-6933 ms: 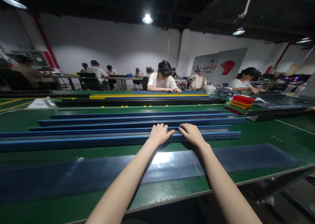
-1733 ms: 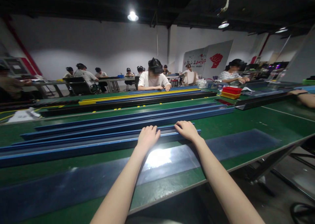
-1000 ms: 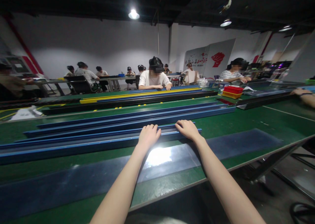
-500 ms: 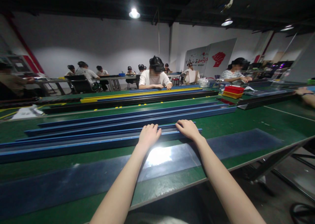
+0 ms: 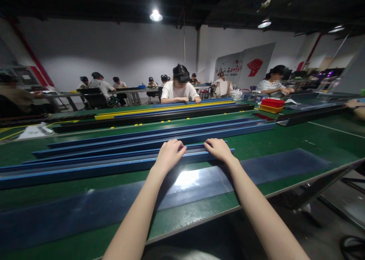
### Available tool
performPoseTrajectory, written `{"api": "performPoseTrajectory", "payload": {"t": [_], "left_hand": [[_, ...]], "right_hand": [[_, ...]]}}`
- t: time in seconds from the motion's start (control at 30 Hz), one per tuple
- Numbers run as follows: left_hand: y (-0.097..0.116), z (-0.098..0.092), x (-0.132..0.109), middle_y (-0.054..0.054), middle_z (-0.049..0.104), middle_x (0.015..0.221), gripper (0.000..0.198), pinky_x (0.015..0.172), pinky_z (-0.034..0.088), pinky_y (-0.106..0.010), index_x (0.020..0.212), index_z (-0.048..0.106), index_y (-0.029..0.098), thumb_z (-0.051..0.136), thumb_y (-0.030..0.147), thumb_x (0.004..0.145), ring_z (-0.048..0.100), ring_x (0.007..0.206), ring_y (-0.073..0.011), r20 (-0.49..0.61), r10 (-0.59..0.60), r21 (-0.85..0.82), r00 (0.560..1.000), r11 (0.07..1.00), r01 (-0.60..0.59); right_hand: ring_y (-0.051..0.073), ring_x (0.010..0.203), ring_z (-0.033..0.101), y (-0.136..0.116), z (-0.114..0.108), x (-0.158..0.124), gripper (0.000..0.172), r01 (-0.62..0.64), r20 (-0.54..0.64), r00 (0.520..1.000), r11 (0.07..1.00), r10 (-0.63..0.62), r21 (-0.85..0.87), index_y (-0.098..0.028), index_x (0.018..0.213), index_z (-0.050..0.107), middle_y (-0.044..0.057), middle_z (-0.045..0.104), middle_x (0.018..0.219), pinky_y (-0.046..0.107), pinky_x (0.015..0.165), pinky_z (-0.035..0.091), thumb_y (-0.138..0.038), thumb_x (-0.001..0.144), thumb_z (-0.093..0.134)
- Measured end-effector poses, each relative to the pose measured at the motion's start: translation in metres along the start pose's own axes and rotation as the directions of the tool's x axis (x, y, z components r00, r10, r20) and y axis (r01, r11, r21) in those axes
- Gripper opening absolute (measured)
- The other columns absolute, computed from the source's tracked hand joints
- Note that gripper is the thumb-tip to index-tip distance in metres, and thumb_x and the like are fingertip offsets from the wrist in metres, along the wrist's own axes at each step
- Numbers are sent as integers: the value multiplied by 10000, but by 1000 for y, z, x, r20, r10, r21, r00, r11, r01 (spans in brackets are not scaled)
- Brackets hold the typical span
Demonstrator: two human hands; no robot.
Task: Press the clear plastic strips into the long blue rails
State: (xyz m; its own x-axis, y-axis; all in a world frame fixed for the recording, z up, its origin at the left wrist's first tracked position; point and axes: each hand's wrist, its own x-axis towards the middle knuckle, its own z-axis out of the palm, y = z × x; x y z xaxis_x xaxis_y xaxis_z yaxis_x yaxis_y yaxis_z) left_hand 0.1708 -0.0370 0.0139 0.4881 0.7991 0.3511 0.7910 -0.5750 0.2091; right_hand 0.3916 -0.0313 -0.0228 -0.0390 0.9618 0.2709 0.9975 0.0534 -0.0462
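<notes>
A long blue channel-shaped profile (image 5: 85,171) lies across the green table in front of me. My left hand (image 5: 170,153) is closed over it, fingers bent over the far edge and thumb toward the right. Near the profile's right end, my right hand (image 5: 219,149) grips it the same way, fingertips partly hidden. Between me and the profile, a clear plastic strip (image 5: 119,203) lies flat under my forearms, reflecting a lamp. More blue profiles (image 5: 242,130) rest just beyond, parallel to the held one.
Farther off lie a yellow profile (image 5: 168,109) and black profiles (image 5: 148,120). A red bin (image 5: 272,103) stands at the right, near a dark angled piece (image 5: 308,115). Across the table a person (image 5: 179,86) works. The green table's (image 5: 199,220) front edge runs below my forearms.
My left hand has shifted slightly left along the blue profile, its thumb now closer to the fingers. My right hand stays nearly in place. The co-worker's hand at far right has moved partly out of view.
</notes>
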Motion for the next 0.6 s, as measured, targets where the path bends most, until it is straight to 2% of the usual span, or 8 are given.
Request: {"api": "performPoseTrajectory", "payload": {"t": [0.07, 0.1, 0.17, 0.23, 0.43, 0.6], "left_hand": [[4, -10, -3, -31, 640, 845, 246, 689, 410, -251, 818, 615, 187, 410, 323, 831, 567, 791, -161, 85, -3, -142, 996, 990, 15], [4, -13, -5, -19, 643, 823, 232, 661, 412, -237, 818, 617, 188, 430, 326, 815, 570, 760, -151, 161, 27, -207, 987, 978, 8], [4, -14, -7, 4, 644, 761, 176, 621, 408, -214, 803, 626, 189, 496, 299, 763, 570, 706, -134, 327, 92, -280, 940, 960, 3], [2, -11, -7, 14, 643, 722, 140, 600, 400, -202, 797, 636, 183, 564, 253, 700, 567, 678, -127, 440, 121, -268, 890, 963, 1], [-5, -5, -10, 15, 650, 763, 268, 537, 376, -197, 819, 644, 214, 693, 281, 565, 573, 691, -138, 558, 33, -70, 829, 998, 7], [0, -4, -13, 6, 661, 802, 294, 530, 377, -205, 812, 649, 224, 724, 298, 538, 591, 722, -152, 577, -11, 30, 817, 1000, -8]], "right_hand": [[165, 925, 565, -1, -1, -1, 376, 0, 4, 1000, 1000, 0, -6, -203, 935, 620, 52, 660, 950, 250, 755, 322, -375, 894, 288], [164, 927, 564, -2, -2, -1, 378, -2, 6, 1000, 1000, 2, -8, -204, 934, 621, 52, 660, 951, 249, 758, 322, -375, 895, 286], [164, 932, 563, -2, -2, -1, 379, -9, 7, 1000, 1000, 9, -9, -206, 936, 623, 52, 661, 953, 247, 762, 322, -375, 894, 286], [164, 933, 563, -1, -1, -1, 380, -10, 2, 1000, 1000, 10, -6, -206, 939, 622, 52, 661, 953, 247, 765, 321, -374, 895, 284], [165, 918, 565, 0, 1, -1, 382, -6, -4, 1000, 1000, 6, 3, -200, 936, 622, 54, 662, 946, 247, 756, 321, -380, 893, 288], [165, 908, 568, -1, -1, -2, 377, 2, -13, 1000, 1000, -2, 1, -204, 926, 623, 48, 663, 940, 248, 754, 321, -376, 892, 289]]}}
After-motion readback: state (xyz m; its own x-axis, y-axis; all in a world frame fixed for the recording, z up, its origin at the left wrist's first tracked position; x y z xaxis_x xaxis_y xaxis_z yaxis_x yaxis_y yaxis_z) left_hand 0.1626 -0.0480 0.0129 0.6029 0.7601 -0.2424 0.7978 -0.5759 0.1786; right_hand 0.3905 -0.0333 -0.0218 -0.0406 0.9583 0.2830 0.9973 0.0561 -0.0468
